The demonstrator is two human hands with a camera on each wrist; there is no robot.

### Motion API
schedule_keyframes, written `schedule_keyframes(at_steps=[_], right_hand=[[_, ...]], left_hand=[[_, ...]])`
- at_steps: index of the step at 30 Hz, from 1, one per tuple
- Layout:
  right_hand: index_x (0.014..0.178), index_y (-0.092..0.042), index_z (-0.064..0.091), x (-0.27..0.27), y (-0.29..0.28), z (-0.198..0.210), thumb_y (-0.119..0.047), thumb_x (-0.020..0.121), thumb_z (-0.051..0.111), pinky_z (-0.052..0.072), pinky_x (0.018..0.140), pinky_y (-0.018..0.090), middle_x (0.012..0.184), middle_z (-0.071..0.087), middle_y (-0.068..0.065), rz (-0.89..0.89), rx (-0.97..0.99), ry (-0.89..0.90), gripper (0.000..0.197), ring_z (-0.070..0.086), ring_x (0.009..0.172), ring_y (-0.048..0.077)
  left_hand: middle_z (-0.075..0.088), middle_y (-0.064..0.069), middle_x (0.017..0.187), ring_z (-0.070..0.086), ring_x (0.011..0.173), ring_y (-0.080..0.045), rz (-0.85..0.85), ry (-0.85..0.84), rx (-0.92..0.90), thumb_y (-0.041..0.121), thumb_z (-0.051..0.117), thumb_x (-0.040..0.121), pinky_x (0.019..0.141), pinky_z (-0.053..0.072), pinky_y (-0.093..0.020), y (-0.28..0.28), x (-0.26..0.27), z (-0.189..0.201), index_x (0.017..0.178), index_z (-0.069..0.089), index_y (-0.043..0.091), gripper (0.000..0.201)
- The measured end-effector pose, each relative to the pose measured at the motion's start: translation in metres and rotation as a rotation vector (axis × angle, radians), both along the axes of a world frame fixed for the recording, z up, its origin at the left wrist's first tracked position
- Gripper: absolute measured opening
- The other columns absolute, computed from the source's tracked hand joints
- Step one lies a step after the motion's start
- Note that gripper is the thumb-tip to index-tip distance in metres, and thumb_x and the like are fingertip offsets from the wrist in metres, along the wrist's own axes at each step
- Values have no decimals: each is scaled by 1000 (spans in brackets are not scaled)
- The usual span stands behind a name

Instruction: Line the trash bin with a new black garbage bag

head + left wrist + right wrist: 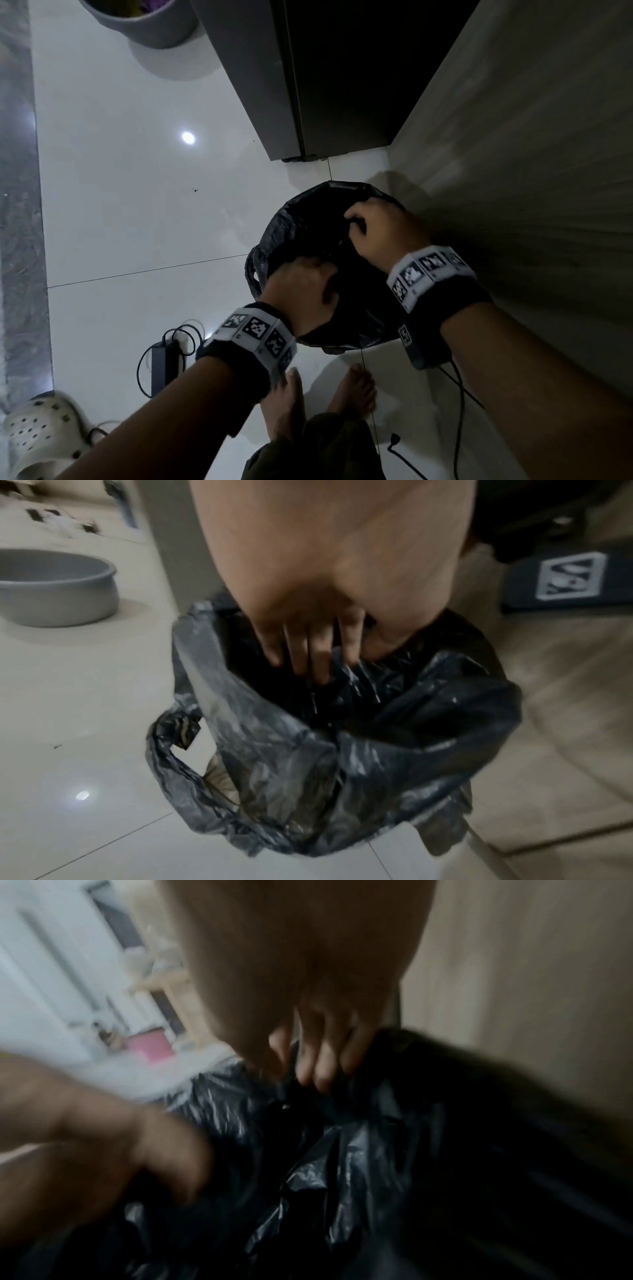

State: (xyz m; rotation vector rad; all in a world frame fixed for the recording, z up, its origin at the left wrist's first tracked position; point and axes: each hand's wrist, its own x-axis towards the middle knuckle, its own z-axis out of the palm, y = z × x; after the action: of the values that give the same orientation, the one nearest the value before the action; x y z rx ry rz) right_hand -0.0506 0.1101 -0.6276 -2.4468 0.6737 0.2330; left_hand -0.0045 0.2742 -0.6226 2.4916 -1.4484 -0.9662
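A black garbage bag (308, 226) is draped over the mouth of a small trash bin on the floor, right by a wall. Its loop handle (164, 750) hangs outside on the left, and a bit of the pale bin wall (219, 780) shows through the loop. My left hand (318, 284) is at the near rim; its fingers (308, 653) reach inside and, with the thumb, pinch a fold of plastic (346, 669). My right hand (356, 222) is at the far right rim, its fingers (318, 1069) curled over the bag's edge. The right wrist view is blurred.
A tall dark cabinet (342, 85) stands just behind the bin, and a wood-grain wall (531, 171) runs along the right. A grey basin (144, 24) sits far left. A power adapter with cable (161, 359), a sandal (41, 431) and my bare feet (287, 404) are close by.
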Motion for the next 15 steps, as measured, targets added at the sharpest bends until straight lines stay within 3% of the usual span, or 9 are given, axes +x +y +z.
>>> schedule_keyframes(at_steps=[2,3,5,6,8,11,15], right_hand=[[105,-18,67,-16,0,15,-15,83,57,52,84,42,110,63,8,-133,-86,-223,24,60,99,28],[108,-17,65,-25,0,20,-14,83,59,50,89,41,116,60,9,-199,-131,-236,27,56,106,29],[122,-19,58,-42,-3,18,-15,84,61,42,97,43,129,52,11,-314,-158,-111,39,48,120,30],[128,-19,52,-49,-5,12,-15,85,60,42,99,44,134,49,11,-359,-102,-45,44,46,124,31],[136,-18,45,-54,-7,0,-13,88,56,42,103,45,135,49,14,-423,115,8,50,46,126,32],[138,-17,43,-54,-9,-2,-12,89,54,42,103,39,134,52,16,-459,267,58,51,50,123,32],[132,-16,51,-57,-13,17,-15,91,53,42,92,29,129,58,13,-483,335,103,42,56,117,30]], left_hand=[[58,-16,121,51,117,-36,193,-127,-219,38,42,73,95,47,-43,3,13,3,123,55,12,58],[51,-19,130,43,125,-37,306,-166,-244,36,46,74,102,42,-45,5,19,4,128,50,10,61],[36,-19,144,28,136,-37,547,-105,-164,34,52,78,109,32,-47,7,30,7,137,38,11,65],[36,-17,143,29,136,-35,632,-15,-110,34,52,79,109,33,-47,7,34,8,138,35,14,64],[48,-14,126,45,120,-34,688,151,-66,36,50,76,98,43,-48,6,41,5,128,41,19,55],[55,-13,106,55,97,-31,690,221,-71,35,49,72,85,49,-44,2,48,9,114,48,18,45],[59,-9,101,58,92,-28,696,289,-16,30,51,74,79,48,-37,7,49,26,109,53,21,36]])
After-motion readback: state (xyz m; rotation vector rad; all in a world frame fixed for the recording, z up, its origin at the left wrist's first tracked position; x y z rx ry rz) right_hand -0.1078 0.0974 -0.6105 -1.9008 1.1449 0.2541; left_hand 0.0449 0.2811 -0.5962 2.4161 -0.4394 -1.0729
